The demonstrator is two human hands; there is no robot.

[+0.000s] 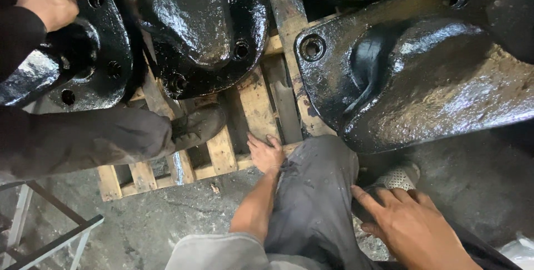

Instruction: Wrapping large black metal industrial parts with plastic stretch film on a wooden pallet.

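My left hand [266, 153] rests flat on the front edge of a worn wooden pallet [222, 150], fingers spread, holding nothing. My right hand [409, 222] lies open on my right leg beside my white perforated shoe [396, 178]. My grey trouser knee [317, 192] is between the two hands. A large glossy black cast metal part [411, 64] with bolt holes sits on the pallet just beyond my knee.
Two more black flanged castings [200, 25] [92, 53] lie on the pallet. Another person's hand [50, 4] grips a red-handled tool at the top left, and their dark shoe [197, 125] stands on the pallet. A white metal frame [50, 231] stands at the lower left on the concrete floor.
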